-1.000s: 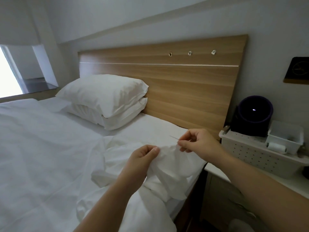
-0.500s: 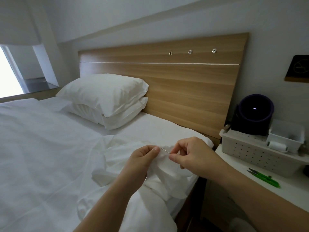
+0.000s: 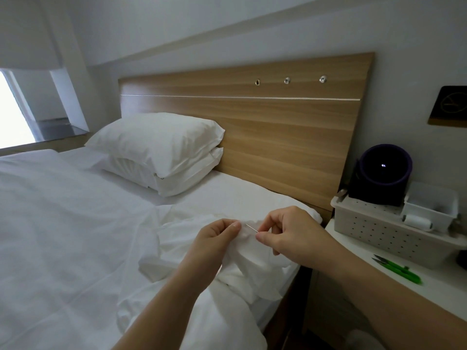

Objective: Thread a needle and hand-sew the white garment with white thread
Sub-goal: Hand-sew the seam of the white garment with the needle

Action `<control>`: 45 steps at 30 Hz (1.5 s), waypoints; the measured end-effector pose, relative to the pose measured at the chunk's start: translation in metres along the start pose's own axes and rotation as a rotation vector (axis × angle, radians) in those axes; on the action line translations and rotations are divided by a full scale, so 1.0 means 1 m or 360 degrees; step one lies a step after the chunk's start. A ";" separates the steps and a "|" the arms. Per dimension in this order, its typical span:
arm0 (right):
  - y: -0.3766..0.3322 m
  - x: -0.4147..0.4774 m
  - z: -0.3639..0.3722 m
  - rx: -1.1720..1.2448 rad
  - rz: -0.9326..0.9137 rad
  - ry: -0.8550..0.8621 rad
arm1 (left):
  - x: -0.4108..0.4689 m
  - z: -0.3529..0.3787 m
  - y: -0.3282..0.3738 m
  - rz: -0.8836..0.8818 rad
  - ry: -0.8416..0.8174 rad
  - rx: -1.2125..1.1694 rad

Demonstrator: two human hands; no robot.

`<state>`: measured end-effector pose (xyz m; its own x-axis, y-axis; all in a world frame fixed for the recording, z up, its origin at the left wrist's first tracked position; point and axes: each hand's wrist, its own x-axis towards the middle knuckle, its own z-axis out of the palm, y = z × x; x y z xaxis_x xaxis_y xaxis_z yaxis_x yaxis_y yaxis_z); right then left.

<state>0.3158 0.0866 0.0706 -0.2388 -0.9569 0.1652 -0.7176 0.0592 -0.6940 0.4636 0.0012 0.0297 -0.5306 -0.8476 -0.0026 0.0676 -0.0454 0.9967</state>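
Note:
A crumpled white garment (image 3: 255, 269) lies at the bed's right edge. My left hand (image 3: 217, 238) pinches a raised fold of it between thumb and fingers. My right hand (image 3: 288, 231) pinches a thin metal needle (image 3: 251, 227), whose tip points left into the fold right beside my left thumb. The white thread is too fine to make out against the cloth. A spool of white thread (image 3: 417, 221) lies in a small bin on the nightstand.
Green thread snips (image 3: 398, 269) lie on the white nightstand (image 3: 429, 289) at right, in front of a perforated white basket (image 3: 379, 231) and a dark round device (image 3: 381, 173). Two stacked pillows (image 3: 161, 150) lean against the wooden headboard (image 3: 278, 127).
My right hand came down and to the left with the needle, from above the fold to the cloth held by my left hand. The left hand stayed put.

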 end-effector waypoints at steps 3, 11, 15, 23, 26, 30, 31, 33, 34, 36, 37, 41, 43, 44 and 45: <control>0.001 0.001 0.002 0.0007 0.0004 0.0000 | -0.001 0.001 0.000 0.0082 0.0059 0.0157; 0.002 0.004 0.017 -0.0031 -0.0146 0.0175 | -0.006 0.010 0.005 0.0455 0.0374 0.0998; 0.002 0.005 0.026 -0.0106 -0.0221 0.0251 | -0.006 0.007 0.005 0.0465 0.0440 0.1050; 0.000 0.014 0.028 0.0141 -0.0224 0.0244 | -0.006 0.008 0.007 0.0466 0.0307 0.0965; 0.004 0.015 0.018 0.0435 -0.0162 0.0017 | -0.003 0.001 0.007 0.0440 0.0329 0.0877; 0.008 0.012 0.007 0.0614 -0.0182 -0.0224 | -0.001 0.001 0.005 0.0445 0.0296 0.0847; 0.008 0.012 0.006 0.0608 -0.0191 -0.0221 | -0.002 0.003 0.005 0.0452 0.0274 0.0824; 0.009 0.014 0.005 0.0523 -0.0220 -0.0143 | -0.005 0.007 0.007 0.0474 0.0223 0.0777; 0.009 0.016 0.006 0.0472 -0.0228 -0.0084 | -0.006 0.009 0.007 0.0494 0.0203 0.0769; 0.010 0.018 0.004 0.0365 -0.0200 0.0062 | -0.007 0.011 0.009 0.0539 0.0173 0.0775; 0.009 0.018 -0.001 0.0331 -0.0154 0.0139 | -0.007 0.011 0.010 0.0551 0.0163 0.0773; 0.003 0.022 -0.016 0.0418 0.0309 -0.0055 | -0.008 0.009 0.010 0.0543 0.0107 0.0799; 0.003 0.024 -0.016 0.0522 0.0440 -0.0275 | -0.007 0.010 0.009 0.0551 0.0060 0.0784; 0.003 0.025 -0.014 0.0580 0.0418 -0.0329 | -0.007 0.010 0.009 0.0559 0.0045 0.0767; 0.003 0.025 -0.011 0.0653 0.0382 -0.0346 | -0.007 0.011 0.009 0.0567 0.0037 0.0755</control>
<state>0.3004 0.0658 0.0807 -0.1924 -0.9696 -0.1511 -0.3333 0.2094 -0.9193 0.4593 0.0127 0.0394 -0.5256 -0.7787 0.3426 -0.1494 0.4810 0.8639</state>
